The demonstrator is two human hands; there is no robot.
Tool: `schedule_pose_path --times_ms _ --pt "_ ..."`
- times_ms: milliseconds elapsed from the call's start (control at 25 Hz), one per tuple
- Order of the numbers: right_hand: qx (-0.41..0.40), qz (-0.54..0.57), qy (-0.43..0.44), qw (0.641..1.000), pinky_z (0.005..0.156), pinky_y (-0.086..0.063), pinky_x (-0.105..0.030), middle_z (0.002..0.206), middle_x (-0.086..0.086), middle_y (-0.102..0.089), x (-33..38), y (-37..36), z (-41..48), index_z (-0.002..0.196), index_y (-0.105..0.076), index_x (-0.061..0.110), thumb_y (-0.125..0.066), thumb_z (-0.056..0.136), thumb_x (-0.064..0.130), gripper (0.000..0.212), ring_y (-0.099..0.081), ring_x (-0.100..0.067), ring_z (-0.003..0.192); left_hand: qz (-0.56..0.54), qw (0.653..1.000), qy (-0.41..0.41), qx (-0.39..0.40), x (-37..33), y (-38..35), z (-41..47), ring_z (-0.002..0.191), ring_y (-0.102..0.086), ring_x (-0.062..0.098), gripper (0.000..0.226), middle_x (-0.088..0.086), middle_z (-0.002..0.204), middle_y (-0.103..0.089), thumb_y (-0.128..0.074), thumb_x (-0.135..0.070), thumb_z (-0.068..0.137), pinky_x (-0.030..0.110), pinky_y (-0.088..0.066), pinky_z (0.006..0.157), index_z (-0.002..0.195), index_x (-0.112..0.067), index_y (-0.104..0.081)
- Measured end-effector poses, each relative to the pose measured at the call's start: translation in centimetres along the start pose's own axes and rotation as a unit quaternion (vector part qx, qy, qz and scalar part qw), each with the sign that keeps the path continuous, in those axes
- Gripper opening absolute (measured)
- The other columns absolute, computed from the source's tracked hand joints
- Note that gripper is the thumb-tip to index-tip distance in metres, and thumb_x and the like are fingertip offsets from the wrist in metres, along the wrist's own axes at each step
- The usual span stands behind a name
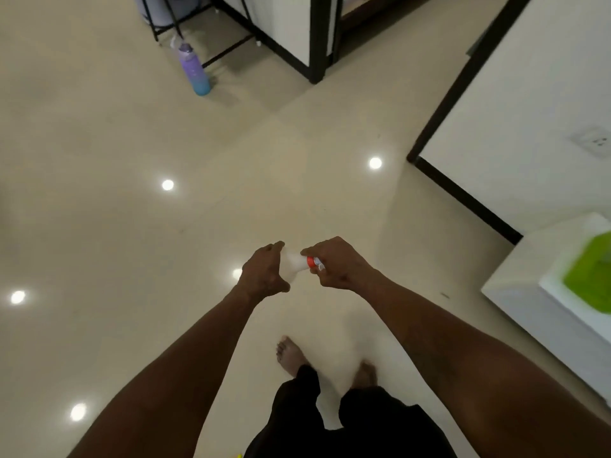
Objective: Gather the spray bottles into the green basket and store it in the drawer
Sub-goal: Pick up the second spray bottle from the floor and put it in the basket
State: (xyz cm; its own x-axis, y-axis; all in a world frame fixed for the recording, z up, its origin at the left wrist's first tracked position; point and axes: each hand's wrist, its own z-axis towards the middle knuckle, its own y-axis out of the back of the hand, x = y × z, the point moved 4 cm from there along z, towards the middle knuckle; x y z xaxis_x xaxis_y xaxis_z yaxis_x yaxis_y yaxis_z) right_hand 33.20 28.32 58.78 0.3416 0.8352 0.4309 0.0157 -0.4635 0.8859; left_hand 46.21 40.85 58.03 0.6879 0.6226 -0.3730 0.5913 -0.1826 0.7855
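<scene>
A small white spray bottle point(295, 263) with an orange collar lies sideways between both hands, held out over the floor. My left hand point(264, 276) curls around its body. My right hand point(334, 267) grips the nozzle end by the orange collar. The green basket point(588, 279) shows blurred at the right edge, sitting in what looks like a white drawer or cabinet top point(515, 292). A purple and blue bottle point(193, 69) stands upright on the floor at the far left of centre.
Glossy beige floor tiles point(132, 226) spread ahead with lamp reflections. A black metal rack point(185, 24) stands at the back. White panels with black trim point(463, 110) rise on the right. My bare feet point(291, 355) are below.
</scene>
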Motion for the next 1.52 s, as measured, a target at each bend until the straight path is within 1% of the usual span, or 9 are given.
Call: schedule_pose_path --times_ms 200,320,400,680,840,1040,1240,1360,1520 --pt "-0.055 -0.002 -0.063 0.997 0.091 -0.048 -0.035 0.095 0.004 -0.077 -7.0 4.8 -8.8 0.117 -0.071 0.021 -0.064 0.073 0.013 0.046 -0.07 -0.023 0.085 0.056 0.994 -0.089 -0.004 -12.0 -2.1 0.3 0.129 -0.047 0.027 0.103 0.004 0.138 -0.051 -0.084 -0.043 0.063 0.041 -0.048 0.093 0.148 -0.019 -0.032" --pt "-0.079 0.003 -0.117 0.99 0.106 -0.038 -0.039 0.104 0.004 -0.076 -11.6 7.0 -14.9 0.123 -0.068 0.023 -0.067 0.079 0.013 0.045 -0.068 -0.02 0.095 0.084 0.985 -0.149 -0.015 -20.3 -4.5 0.2 0.14 -0.038 0.031 0.082 0.015 0.151 -0.041 -0.077 -0.043 0.076 0.044 -0.041 0.106 0.147 -0.023 -0.041" --pt "-0.084 -0.005 -0.142 0.986 0.102 -0.04 -0.04 0.097 0.006 -0.076 -14.3 8.4 -18.7 0.116 -0.07 0.026 -0.066 0.081 0.014 0.038 -0.066 -0.021 0.087 0.092 0.977 -0.194 -0.013 -25.6 -6.4 0.5 0.139 -0.039 0.031 0.066 0.016 0.15 -0.043 -0.074 -0.037 0.079 0.045 -0.041 0.107 0.14 -0.023 -0.051" --pt "-0.146 0.014 -0.256 0.956 0.113 -0.033 -0.05 0.107 0.004 -0.072 -23.2 11.4 -30.4 0.112 -0.07 0.026 -0.073 0.079 0.032 0.034 -0.061 -0.02 0.108 0.089 0.954 -0.286 -0.006 -40.7 -11.8 1.1 0.092 -0.062 0.023 0.029 -0.004 0.091 -0.068 -0.072 -0.032 0.075 0.034 -0.051 0.066 0.101 -0.022 -0.065" --pt "-0.289 0.066 -0.349 0.889 0.115 -0.033 -0.052 0.138 -0.002 -0.059 -27.7 12.8 -35.5 0.122 -0.067 0.019 -0.072 0.08 0.055 0.055 -0.048 -0.021 0.134 0.088 0.946 -0.311 0.002 -47.1 -14.0 3.0 0.09 -0.065 0.023 0.025 -0.007 0.088 -0.07 -0.069 -0.037 0.075 0.034 -0.053 0.065 0.097 -0.026 -0.066" --pt "-0.404 0.114 -0.468 0.778 0.108 -0.042 -0.037 0.152 -0.01 -0.046 -31.5 16.1 -39.1 0.142 -0.049 0.012 -0.071 0.087 0.046 0.068 -0.046 -0.026 0.138 0.094 0.933 -0.347 -0.008 -55.0 -16.0 4.0 0.104 -0.062 0.023 0.041 -0.002 0.1 -0.071 -0.071 -0.041 0.078 0.036 -0.052 0.075 0.116 -0.026 -0.067" --pt "-0.466 0.181 -0.583 0.64 0.092 -0.055 -0.043 0.126 -0.011 -0.064 -36.7 18.0 -43.0 0.141 -0.045 0.012 -0.073 0.081 0.048 0.076 -0.062 -0.03 0.112 0.075 0.938 -0.338 0.0 -61.7 -18.3 5.0 0.09 -0.065 0.022 0.029 -0.006 0.087 -0.07 -0.071 -0.044 0.077 0.032 -0.05 0.066 0.099 -0.026 -0.069" --pt "-0.438 0.223 -0.602 0.63 0.081 -0.058 -0.041 0.106 -0.004 -0.068 -40.7 17.9 -44.9 0.128 -0.057 0.017 -0.073 0.076 0.053 0.066 -0.063 -0.026 0.097 0.094 0.937 -0.336 0.005 -65.8 -20.2 5.9 0.091 -0.065 0.023 0.028 -0.003 0.087 -0.071 -0.073 -0.045 0.078 0.033 -0.048 0.067 0.096 -0.024 -0.069" --pt "-0.423 0.227 -0.574 0.663 0.07 -0.054 -0.035 0.089 -0.004 -0.07 -46.7 19.1 -48.3 0.111 -0.068 0.015 -0.077 0.074 0.046 0.049 -0.063 -0.024 0.082 0.057 0.943 -0.329 0.02 -71.4 -23.2 7.3 0.107 -0.063 0.027 0.042 0.003 0.107 -0.073 -0.072 -0.048 0.082 0.036 -0.049 0.081 0.113 -0.019 -0.07"
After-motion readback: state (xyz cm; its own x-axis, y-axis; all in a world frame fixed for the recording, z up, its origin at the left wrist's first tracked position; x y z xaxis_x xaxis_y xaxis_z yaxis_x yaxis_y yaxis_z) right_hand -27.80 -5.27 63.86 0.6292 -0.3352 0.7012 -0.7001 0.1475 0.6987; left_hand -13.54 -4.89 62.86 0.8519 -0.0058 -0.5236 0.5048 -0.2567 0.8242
